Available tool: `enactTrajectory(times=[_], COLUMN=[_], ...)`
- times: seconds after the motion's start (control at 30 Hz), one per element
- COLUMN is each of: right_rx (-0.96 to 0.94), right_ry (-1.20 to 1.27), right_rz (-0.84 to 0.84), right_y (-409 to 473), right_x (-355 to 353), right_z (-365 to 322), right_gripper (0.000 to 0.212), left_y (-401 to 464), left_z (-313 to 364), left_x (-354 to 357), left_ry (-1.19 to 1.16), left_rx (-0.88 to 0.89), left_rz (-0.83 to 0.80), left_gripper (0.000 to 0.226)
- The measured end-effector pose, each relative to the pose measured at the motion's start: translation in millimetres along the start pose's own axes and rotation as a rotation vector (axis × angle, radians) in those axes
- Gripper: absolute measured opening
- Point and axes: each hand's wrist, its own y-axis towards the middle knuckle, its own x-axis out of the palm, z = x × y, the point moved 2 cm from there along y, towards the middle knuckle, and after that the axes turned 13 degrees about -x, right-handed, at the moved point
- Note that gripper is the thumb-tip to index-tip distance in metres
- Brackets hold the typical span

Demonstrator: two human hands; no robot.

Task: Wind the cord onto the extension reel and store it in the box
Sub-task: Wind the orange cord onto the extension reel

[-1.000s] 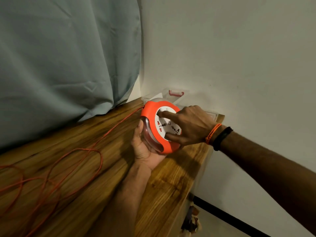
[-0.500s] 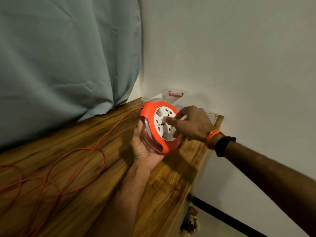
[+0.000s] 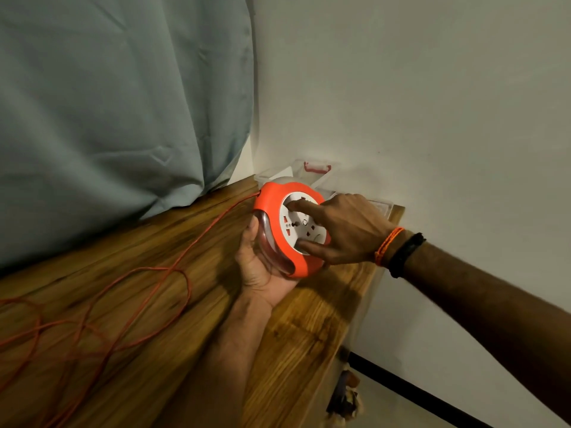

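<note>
With right-hand fingers (image 3: 296,206) spread on the white disc and the left hand (image 3: 259,267) cupping the reel (image 3: 290,233) near the table's (image 3: 302,335) far right corner, winding seemed underway, needing continued turning to draw in the loose cord (image 3: 173,273).

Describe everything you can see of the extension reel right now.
The extension reel is a round orange plastic casing with a clear window on its side and a white socket face with red marks. It is held tilted above the wooden table, near the corner. The left hand cups it from below; the right hand presses a forefinger and thumb on the white face. The orange cord trails from it in loose loops over the table.
</note>
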Motion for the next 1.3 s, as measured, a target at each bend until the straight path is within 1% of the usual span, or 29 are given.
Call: enactTrajectory(times=[0.03, 0.07, 0.1, 0.13, 0.17, 0.2, 0.23, 0.27, 0.3, 0.4, 0.47, 0.5, 0.57, 0.63, 0.7, 0.77, 0.83, 0.9, 0.97, 1.13, 1.17, 1.2, 1.23, 1.27, 1.3], right_rx=[0.009, 0.057, 0.172, 0.376, 0.668, 0.976, 1.22, 1.347, 1.383, 1.322, 1.252, 1.197, 1.018, 0.754, 0.511, 0.342, 0.231, 0.14, 0.094, 0.097, 0.138, 0.241, 0.432, 0.711, 1.009], right_ry=[0.004, 0.022, 0.07, 0.196, 0.439, 0.779, 1.113, 1.33, 1.408, 1.422, 1.358, 1.24, 0.872, 0.497, 0.303, 0.219, 0.137, 0.089, 0.069, 0.07, 0.098, 0.146, 0.259, 0.489, 0.824], right_rz=[0.017, 0.048, 0.094, 0.16, 0.223, 0.283, 0.327, 0.36, 0.36, 0.31, 0.225, 0.154, 0.072, 0.068, 0.06, 0.009, -0.015, 0.015, 0.054, 0.082, 0.094, 0.124, 0.177, 0.23, 0.286], right_y=[1, 2, 4, 6, 8, 9, 10, 12, 12, 13, 9, 7, 4, 0, -1, -1, -1, 0, 3, 8, 8, 9, 10, 11, 12], right_x=[1, 2, 4, 6, 9, 17, 25, 29, 33, 29, 23, 16, 3, -11, -19, -20, -15, -10, -4, 3, 5, 8, 9, 11, 18], right_z=[-1, -2, -5, -8, -11, -14, -18, -20, -20, -17, -12, -10, -4, -2, -6, -8, -5, -4, -4, -4, -6, -8, -9, -11, -13], right_gripper=[0.064, 0.062, 0.06, 0.059, 0.059, 0.059, 0.057, 0.053, 0.051, 0.043, 0.038, 0.04, 0.044, 0.042, 0.044, 0.052, 0.058, 0.062, 0.065, 0.065, 0.063, 0.061, 0.059, 0.057, 0.055], left_y=[0, 0, 0, 0, 0, -1, -1, -2, -4, -5, -4, -4, -3, -1, -1, 0, 0, 0, 0, 0, 0, 0, 0, 0, 0], left_z=[0, 0, 0, 0, 0, 0, 0, 0, 0, 3, 3, 3, 3, 4, 3, 2, 1, 0, 1, 3, 3, 3, 3, 2, 2], left_x=[1, 2, 2, 4, 5, 7, 9, 11, 11, 9, 7, 6, 4, 1, -1, -1, -2, -4, -4, -2, -2, -1, 0, 2, 4], left_ry=[-0.004, -0.011, -0.017, -0.019, -0.013, -0.004, 0.004, 0.01, 0.015, 0.036, 0.044, 0.037, 0.024, 0.037, 0.041, 0.033, 0.013, 0.001, 0.01, 0.019, 0.018, 0.017, 0.019, 0.022, 0.022], left_rx=[0.007, 0.014, 0.02, 0.026, 0.033, 0.037, 0.036, 0.033, 0.032, 0.042, 0.051, 0.052, 0.05, 0.051, 0.046, 0.039, 0.039, 0.037, 0.031, 0.025, 0.031, 0.037, 0.043, 0.046, 0.042], left_rz=[-0.013, -0.03, -0.046, -0.055, -0.055, -0.054, -0.057, -0.056, -0.047, -0.006, 0.002, -0.002, -0.007, -0.008, -0.001, -0.003, -0.027, -0.059, -0.058, -0.044, -0.045, -0.049, -0.057, -0.07, -0.085], left_gripper=[0.092, 0.09, 0.089, 0.088, 0.086, 0.082, 0.079, 0.076, 0.078, 0.096, 0.1, 0.098, 0.092, 0.093, 0.097, 0.097, 0.091, 0.086, 0.088, 0.09, 0.09, 0.089, 0.085, 0.079, 0.074])
